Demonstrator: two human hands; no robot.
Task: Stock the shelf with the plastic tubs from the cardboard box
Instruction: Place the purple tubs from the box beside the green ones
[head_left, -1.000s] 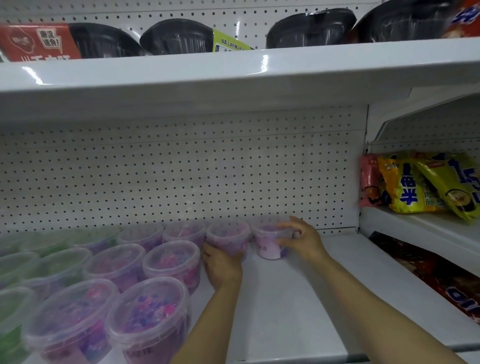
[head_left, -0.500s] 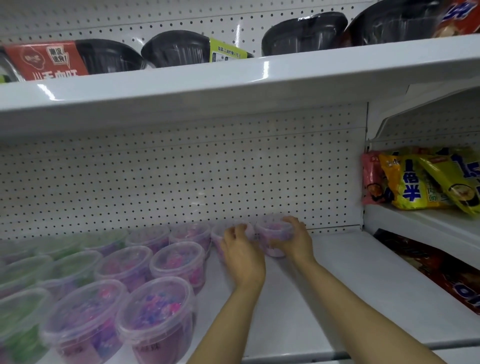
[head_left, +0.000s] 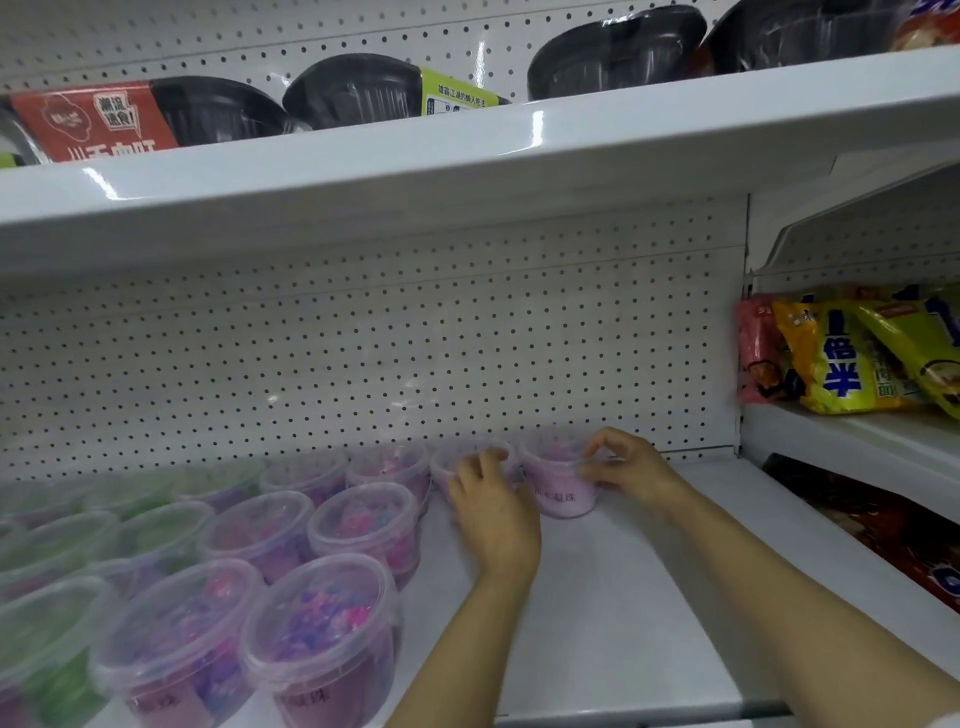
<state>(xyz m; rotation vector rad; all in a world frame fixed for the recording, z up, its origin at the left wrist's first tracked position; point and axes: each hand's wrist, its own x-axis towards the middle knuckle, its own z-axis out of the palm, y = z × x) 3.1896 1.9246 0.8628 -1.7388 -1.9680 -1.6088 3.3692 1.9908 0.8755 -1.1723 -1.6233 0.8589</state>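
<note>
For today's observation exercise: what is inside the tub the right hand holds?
The tub shows pink and purple contents under its clear lid; the individual pieces are too blurred to identify. The right hand covers its right side.

White metal shelving (head_left: 597, 597) backed by dotted pegboard (head_left: 363, 338); an upper shelf (head_left: 467, 150) carries black bowls (head_left: 353, 93), glare streaks its edge, and snack packets (head_left: 841, 358) fill the neighbouring bay

Your tubs (head_left: 358, 525) stand in rows on the left half of the shelf (head_left: 623, 597), running back to the pegboard (head_left: 363, 353). The last tub (head_left: 563, 483) sits at the right end of the back row, between your left hand (head_left: 496, 512) and right hand (head_left: 631, 467). Bowls (head_left: 358, 91) line the upper shelf (head_left: 467, 150); packets (head_left: 841, 358) lie in the bay to your right.
</note>
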